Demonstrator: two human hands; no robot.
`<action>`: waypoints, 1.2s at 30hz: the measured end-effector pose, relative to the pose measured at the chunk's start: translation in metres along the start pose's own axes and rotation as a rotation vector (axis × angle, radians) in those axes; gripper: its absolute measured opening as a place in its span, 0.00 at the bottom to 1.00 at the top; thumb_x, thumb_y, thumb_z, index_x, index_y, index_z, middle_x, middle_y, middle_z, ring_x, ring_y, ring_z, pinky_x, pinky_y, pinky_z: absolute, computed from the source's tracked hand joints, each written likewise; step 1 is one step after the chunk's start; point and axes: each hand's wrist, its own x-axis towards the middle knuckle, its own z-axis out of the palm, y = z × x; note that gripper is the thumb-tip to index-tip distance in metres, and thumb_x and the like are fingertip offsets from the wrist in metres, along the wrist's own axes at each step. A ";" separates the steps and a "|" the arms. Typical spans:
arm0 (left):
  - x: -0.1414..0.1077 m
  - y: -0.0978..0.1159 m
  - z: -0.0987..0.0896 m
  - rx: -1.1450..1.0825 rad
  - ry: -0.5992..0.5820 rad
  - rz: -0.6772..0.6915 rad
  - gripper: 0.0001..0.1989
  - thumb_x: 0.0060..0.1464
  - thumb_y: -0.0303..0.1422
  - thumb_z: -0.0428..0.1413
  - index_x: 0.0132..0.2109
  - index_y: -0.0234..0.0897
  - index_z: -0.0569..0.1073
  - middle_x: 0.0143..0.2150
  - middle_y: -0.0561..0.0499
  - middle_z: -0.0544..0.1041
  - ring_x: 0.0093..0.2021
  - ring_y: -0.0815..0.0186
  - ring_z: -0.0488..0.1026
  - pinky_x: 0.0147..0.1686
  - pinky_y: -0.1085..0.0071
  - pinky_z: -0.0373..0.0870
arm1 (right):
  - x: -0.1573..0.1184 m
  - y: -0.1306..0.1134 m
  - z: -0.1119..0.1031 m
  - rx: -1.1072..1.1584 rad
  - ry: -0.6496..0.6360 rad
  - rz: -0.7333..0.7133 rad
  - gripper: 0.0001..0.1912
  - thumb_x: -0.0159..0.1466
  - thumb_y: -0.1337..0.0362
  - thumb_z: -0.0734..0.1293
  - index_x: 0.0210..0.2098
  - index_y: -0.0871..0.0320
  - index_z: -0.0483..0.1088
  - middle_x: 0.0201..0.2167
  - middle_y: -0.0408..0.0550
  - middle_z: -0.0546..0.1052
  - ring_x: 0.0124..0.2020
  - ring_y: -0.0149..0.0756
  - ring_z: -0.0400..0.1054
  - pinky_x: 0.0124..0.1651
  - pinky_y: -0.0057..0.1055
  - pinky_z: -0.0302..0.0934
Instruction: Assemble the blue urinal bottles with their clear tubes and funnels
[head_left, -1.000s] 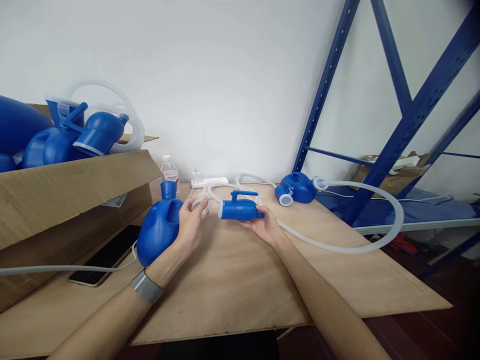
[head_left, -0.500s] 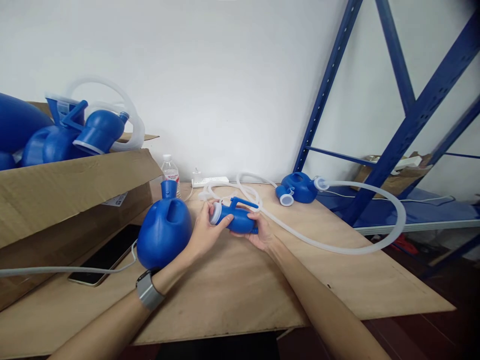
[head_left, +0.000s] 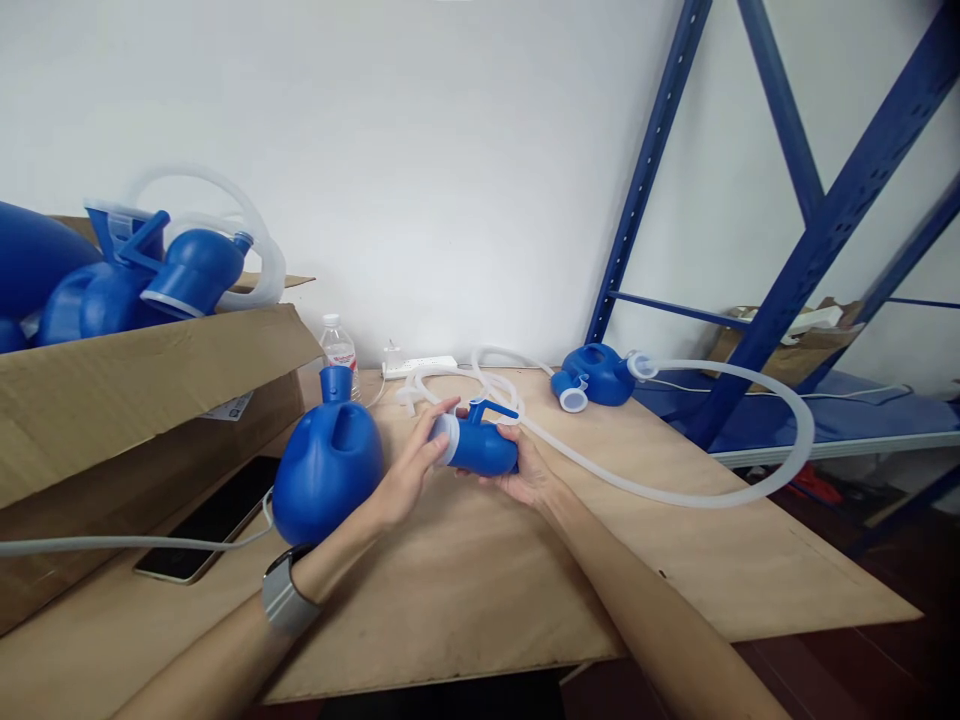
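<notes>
A small blue urinal head with a slanted handle and a translucent white rim lies sideways in the air above the table. My right hand grips its rounded end, thumb on top and fingers underneath. At the other end my left hand has its fingers stretched out and apart, the palm side against the white rim. Close to my left forearm stands a blue urinal bottle, upright, with an uncovered neck. Behind the hands lies a coiled translucent hose.
A second blue bottle with head and hose sits back right. An open carton full of blue parts stands left, beside a phone with a cable. A water bottle and power strip line the wall. A blue rack rises right.
My left hand has loosened from around the white rim, its fingers now straightened and spread. The urinal head has shifted slightly right and turned a little, still in my right hand.
</notes>
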 end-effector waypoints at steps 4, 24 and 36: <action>0.011 0.007 -0.001 -0.137 0.048 -0.126 0.24 0.62 0.53 0.53 0.54 0.41 0.75 0.55 0.46 0.77 0.54 0.54 0.73 0.50 0.63 0.71 | 0.005 0.002 -0.007 -0.143 0.052 -0.094 0.31 0.53 0.50 0.75 0.53 0.57 0.75 0.48 0.54 0.81 0.40 0.47 0.78 0.30 0.32 0.70; 0.014 0.012 0.000 0.152 0.259 -0.204 0.16 0.46 0.43 0.57 0.22 0.38 0.64 0.21 0.57 0.64 0.26 0.70 0.59 0.27 0.73 0.56 | 0.006 0.005 -0.001 -0.521 0.078 -0.274 0.18 0.53 0.51 0.76 0.40 0.54 0.80 0.45 0.49 0.82 0.54 0.51 0.73 0.58 0.45 0.65; 0.004 0.017 0.004 0.513 0.342 -0.007 0.14 0.52 0.39 0.52 0.23 0.38 0.64 0.21 0.57 0.64 0.26 0.70 0.61 0.30 0.72 0.57 | 0.000 0.005 0.035 -1.121 0.200 -0.715 0.18 0.62 0.52 0.74 0.47 0.53 0.74 0.47 0.52 0.75 0.52 0.46 0.69 0.59 0.45 0.62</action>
